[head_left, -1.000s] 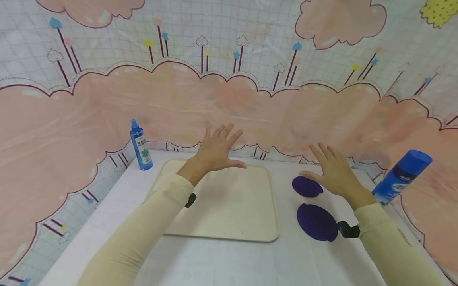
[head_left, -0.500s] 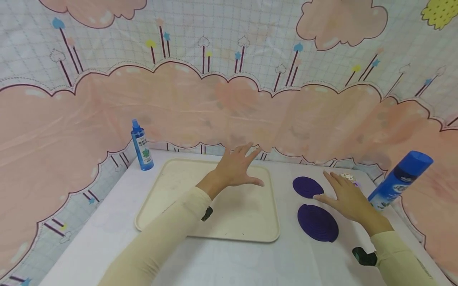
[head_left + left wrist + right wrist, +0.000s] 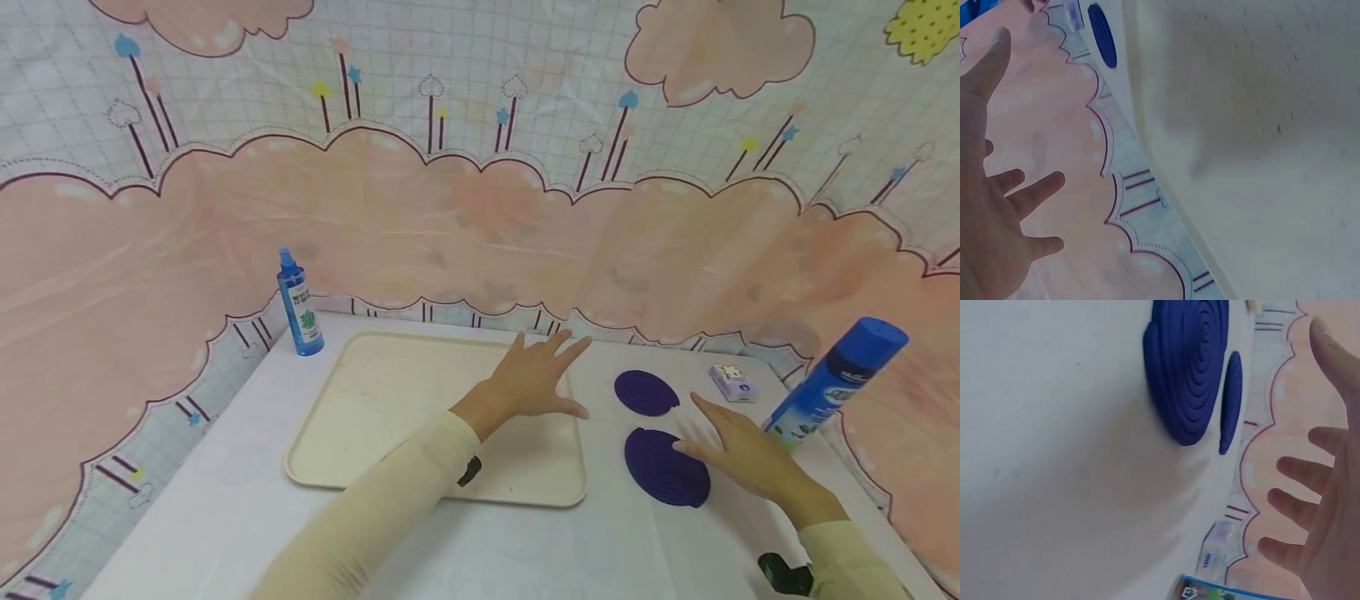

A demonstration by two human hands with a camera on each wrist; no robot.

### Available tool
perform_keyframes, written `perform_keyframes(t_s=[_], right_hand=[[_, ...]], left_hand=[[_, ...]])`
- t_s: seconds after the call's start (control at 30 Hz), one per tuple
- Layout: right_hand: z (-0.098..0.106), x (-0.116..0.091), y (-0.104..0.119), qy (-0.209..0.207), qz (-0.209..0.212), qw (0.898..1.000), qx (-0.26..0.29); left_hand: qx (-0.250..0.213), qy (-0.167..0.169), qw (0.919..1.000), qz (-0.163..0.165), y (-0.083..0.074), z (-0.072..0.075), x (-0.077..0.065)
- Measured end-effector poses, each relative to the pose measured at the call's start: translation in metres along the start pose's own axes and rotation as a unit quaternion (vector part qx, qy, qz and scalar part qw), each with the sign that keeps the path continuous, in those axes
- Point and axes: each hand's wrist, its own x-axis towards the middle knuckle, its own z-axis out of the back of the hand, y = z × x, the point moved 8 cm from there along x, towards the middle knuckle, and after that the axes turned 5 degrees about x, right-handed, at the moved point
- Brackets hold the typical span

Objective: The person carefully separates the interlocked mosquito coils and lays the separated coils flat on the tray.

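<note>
The larger purple disc, ridged in concentric rings, lies on the white table to the right of the cream tray. The right hand, fingers extended and thumb apart, holds nothing; the right wrist view shows it clear of the disc. The left hand, fingers spread wide and likewise holding nothing, hovers at the tray's right side. Beyond the right hand stands a blue can. Farther back lie the smaller purple disc and a lilac box. A blue bottle stands rear left, before a patterned cloth.
</note>
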Motion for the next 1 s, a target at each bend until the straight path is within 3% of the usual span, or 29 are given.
perform_keyframes(t_s=[0.27,0.53,0.77,1.0], right_hand=[[-0.021,-0.008,-0.015,0.049,-0.023,0.998,0.039],[-0.032,-0.010,-0.019,0.078,-0.043,0.995,0.049],[-0.036,-0.017,-0.017,0.058,-0.014,0.997,0.054],[-0.043,-0.023,-0.018,0.069,-0.025,0.995,0.068]], left_hand=[[0.019,0.023,0.9991,-0.030,-0.050,-0.023,0.007],[0.042,0.054,0.9966,-0.045,-0.086,-0.047,0.009],[0.051,0.083,0.9944,-0.041,-0.102,-0.060,0.007],[0.065,0.091,0.9931,-0.035,-0.113,-0.072,0.005]])
